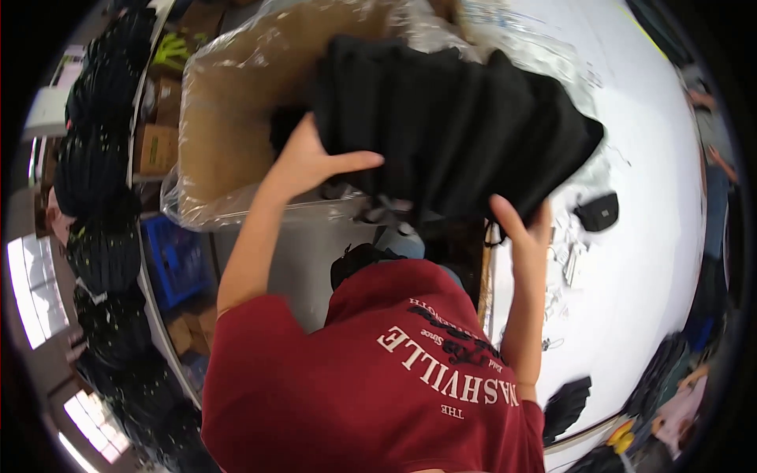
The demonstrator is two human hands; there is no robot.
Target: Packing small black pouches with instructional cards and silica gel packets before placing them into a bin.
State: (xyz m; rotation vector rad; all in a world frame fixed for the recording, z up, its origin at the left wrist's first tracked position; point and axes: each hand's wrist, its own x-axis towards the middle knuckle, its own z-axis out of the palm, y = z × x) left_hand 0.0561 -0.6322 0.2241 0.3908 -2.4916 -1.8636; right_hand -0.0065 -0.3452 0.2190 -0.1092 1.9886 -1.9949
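Observation:
A thick stack of black cloth pieces (453, 126), folded edge against edge, is held up between my two hands. My left hand (319, 162) grips its left end, thumb across the near side and the other fingers hidden behind the cloth. At the lower right corner my right hand (522, 222) closes on the stack, its thumb in front. The stack overlaps the right side of a large cardboard box (229, 118) lined with clear plastic. More dark cloth (285, 130) shows inside the box, beside my left hand. What kind of article the pieces are cannot be made out.
A white table (631, 268) runs along the right, bearing a small black pouch-like item (597, 212), scattered white tags (569, 256) and another black piece (568, 406). On the left are shelves with a blue crate (175, 260) and hanging black bundles (102, 244). Other people are at the far right.

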